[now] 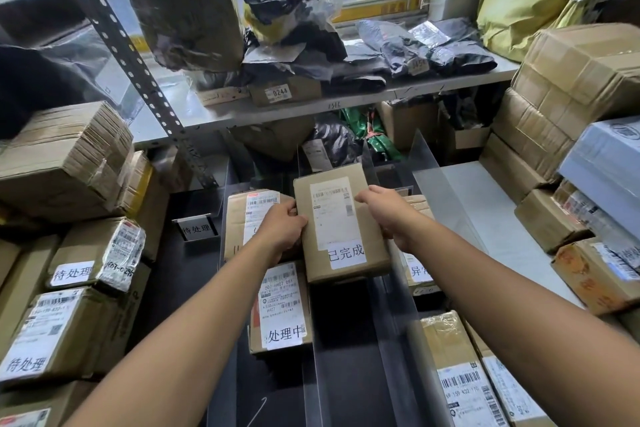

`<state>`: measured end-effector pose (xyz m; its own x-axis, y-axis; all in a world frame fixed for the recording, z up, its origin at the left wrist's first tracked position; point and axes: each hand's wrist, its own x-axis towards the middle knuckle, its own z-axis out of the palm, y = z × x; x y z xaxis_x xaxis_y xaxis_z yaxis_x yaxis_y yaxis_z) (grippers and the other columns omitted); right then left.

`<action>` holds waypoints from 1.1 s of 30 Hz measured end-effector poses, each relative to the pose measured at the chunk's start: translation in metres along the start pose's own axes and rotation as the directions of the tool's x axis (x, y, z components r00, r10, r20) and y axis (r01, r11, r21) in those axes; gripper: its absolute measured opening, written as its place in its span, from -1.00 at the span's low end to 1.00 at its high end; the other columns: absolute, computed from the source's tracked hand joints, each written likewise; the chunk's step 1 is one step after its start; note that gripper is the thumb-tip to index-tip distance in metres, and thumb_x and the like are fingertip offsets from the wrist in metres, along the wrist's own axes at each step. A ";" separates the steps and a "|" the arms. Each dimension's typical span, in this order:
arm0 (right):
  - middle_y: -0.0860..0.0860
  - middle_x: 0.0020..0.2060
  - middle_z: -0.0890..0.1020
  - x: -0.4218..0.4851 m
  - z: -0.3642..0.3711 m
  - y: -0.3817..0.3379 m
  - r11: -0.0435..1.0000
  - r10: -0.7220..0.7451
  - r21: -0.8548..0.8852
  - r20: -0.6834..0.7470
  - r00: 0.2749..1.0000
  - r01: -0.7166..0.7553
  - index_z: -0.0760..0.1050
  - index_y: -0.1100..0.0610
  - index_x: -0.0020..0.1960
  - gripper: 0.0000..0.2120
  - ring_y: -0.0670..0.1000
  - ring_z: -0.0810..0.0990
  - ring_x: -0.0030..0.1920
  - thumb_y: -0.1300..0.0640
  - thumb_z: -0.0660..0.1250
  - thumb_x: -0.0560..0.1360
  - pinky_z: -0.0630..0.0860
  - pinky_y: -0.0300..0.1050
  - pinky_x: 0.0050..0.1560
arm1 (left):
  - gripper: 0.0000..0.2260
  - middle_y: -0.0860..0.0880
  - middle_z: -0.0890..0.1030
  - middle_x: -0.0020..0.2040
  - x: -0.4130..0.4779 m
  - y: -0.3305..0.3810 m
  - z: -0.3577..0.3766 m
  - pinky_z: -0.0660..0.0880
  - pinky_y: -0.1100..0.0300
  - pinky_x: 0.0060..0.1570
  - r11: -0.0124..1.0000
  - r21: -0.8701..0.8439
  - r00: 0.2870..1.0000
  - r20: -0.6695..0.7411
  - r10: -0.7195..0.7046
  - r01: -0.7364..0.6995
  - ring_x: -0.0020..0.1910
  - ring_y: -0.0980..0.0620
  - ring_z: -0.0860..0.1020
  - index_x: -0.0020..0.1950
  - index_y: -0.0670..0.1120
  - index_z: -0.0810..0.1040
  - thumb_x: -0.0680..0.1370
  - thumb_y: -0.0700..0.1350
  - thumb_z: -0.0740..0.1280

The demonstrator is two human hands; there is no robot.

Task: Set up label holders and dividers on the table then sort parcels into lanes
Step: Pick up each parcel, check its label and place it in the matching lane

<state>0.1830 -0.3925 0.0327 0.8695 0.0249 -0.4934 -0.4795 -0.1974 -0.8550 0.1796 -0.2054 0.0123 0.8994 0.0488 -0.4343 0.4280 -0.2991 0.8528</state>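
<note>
Both hands hold a flat brown parcel (pixel 341 222) with a shipping label and a white tag in Chinese characters. My left hand (pixel 282 225) grips its left edge and my right hand (pixel 388 215) grips its right edge. The parcel hovers over the middle lane of the black table (pixel 187 274), between clear acrylic dividers (pixel 398 322). In the lane to its left lie two labelled parcels, one near (pixel 280 308) and one farther back (pixel 242 218). A parcel (pixel 419 270) with a white tag lies in the lane to the right. A small label holder (pixel 196 228) stands at the left of the table.
Stacked brown boxes (pixel 69 288) with white tags crowd the left side. More cartons (pixel 561 121) pile up at the right, and two parcels (pixel 460 374) lie near the front right. A metal shelf (pixel 311 104) behind carries grey and black mailer bags. A white surface (pixel 485 211) lies right of the dividers.
</note>
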 end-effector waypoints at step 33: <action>0.07 0.34 0.55 -0.015 0.020 -0.038 0.350 -0.357 -0.899 0.133 0.925 0.265 0.45 0.03 0.41 -0.59 0.17 0.52 0.30 0.01 0.14 0.59 0.46 0.08 0.27 | -0.68 -0.07 0.55 0.28 -0.033 0.015 -0.057 0.40 -0.01 0.13 0.296 0.953 0.908 -0.178 0.379 0.063 0.23 -0.15 0.50 0.32 -0.02 0.50 0.59 -0.09 0.16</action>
<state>0.1854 -0.3656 0.0693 0.9592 0.2243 -0.1722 0.1692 -0.9432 -0.2859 0.1610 -0.1570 0.0559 0.9947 0.1006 -0.0201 0.0995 -0.9937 -0.0510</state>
